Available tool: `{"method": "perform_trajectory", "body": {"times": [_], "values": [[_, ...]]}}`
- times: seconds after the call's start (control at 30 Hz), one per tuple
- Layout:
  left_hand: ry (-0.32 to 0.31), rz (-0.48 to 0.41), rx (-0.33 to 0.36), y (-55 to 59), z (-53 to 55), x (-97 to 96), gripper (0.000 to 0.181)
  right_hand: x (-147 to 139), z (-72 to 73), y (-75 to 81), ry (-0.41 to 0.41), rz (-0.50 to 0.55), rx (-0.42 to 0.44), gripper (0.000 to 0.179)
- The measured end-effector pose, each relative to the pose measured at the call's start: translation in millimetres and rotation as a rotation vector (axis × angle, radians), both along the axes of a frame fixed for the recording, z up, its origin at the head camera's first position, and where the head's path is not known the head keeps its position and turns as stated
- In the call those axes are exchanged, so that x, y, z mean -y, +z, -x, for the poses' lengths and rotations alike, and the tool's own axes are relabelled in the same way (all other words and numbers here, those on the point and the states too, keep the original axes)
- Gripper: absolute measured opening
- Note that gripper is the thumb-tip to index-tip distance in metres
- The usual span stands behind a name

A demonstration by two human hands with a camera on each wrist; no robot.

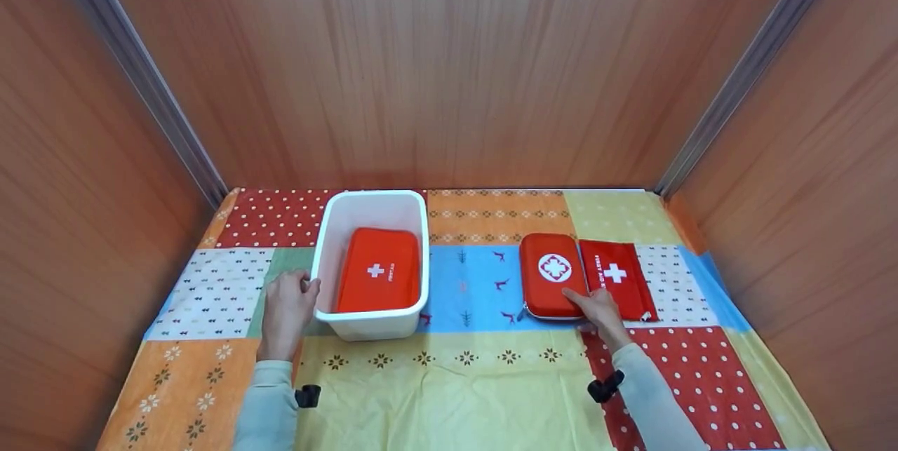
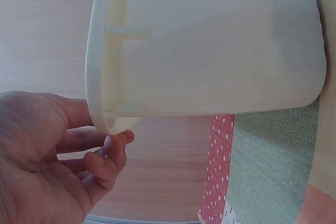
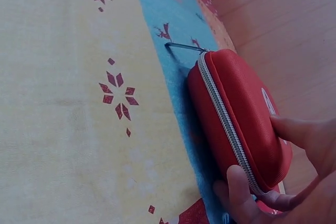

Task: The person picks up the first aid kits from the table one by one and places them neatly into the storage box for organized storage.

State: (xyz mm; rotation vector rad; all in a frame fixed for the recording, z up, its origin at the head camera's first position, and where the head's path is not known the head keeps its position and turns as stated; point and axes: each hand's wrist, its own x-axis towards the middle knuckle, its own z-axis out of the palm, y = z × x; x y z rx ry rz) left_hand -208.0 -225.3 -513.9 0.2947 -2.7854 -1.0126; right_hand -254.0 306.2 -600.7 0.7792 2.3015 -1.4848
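Note:
At the left stands a white plastic bin (image 1: 386, 327), with a flat red first aid pouch (image 1: 379, 261) lying inside it. My left hand (image 1: 287, 311) holds the bin's left rim, and the left wrist view shows its fingers curled at the rim's edge. On the right, my right hand (image 1: 600, 312) grips the near right corner of a red hard-shell first aid case (image 1: 544, 276) with a round white emblem. Its thumb lies on the lid and its other fingers are at the zipped side (image 3: 226, 114). A second flat red first aid pouch (image 1: 624, 279) lies against the case's right side.
A patchwork-print cloth (image 1: 477, 395) covers the table. Wood-grain panels enclose it at the back (image 1: 449, 86), left (image 1: 91, 156) and right (image 1: 807, 170). A stretch of blue cloth (image 1: 470, 290) separates the bin from the case. Each wrist wears a small black device.

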Motion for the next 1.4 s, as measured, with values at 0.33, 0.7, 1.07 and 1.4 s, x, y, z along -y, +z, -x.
{"method": "perform_trajectory", "body": {"times": [0.33,0.7,1.07,1.4], "values": [[-0.003,0.001,-0.001,1.2,-0.4,0.4,0.025,-1.0,2.2,4.1,0.001,0.053,-0.025,0.062],[-0.011,-0.004,0.013,2.1,-0.6,2.2,0.025,-1.6,5.1,16.1,0.039,0.136,-0.025,0.053],[-0.012,0.002,0.004,-0.1,1.1,2.0,0.025,4.7,8.7,26.7,0.008,0.275,-0.052,0.056],[-0.005,0.012,0.015,0.3,1.6,0.8,0.024,15.2,14.6,32.5,-0.007,0.338,-0.093,0.072]]}}
